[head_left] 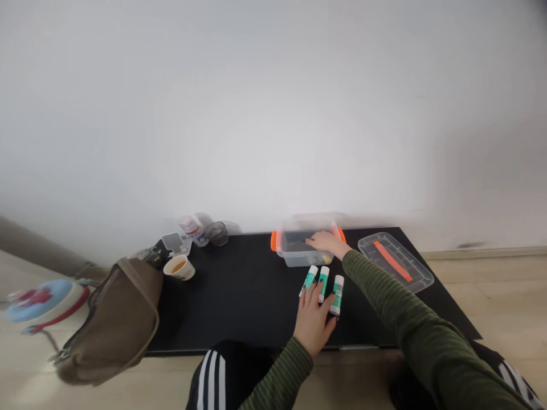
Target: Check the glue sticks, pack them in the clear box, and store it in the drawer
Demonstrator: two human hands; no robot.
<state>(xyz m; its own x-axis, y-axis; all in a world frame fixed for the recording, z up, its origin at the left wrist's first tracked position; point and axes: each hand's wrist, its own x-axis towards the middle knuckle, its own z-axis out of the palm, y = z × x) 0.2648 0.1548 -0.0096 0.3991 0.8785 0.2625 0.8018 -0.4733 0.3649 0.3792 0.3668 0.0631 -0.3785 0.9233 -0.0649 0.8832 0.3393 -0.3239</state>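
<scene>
Your sleeve (397, 302) is olive green with fine dark stripes; your trousers (220, 376) are black with white stripes. The glue sticks (323, 283) are white and teal. The clear box (294, 256) has orange handles, the clear lid (371, 245) an orange strip (392, 261), and the worktop (239, 302) is black.

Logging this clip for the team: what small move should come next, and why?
Probably close the left hand on the middle glue stick: that hand already touches the three sticks, while the right hand is reaching into the open clear box.
</scene>
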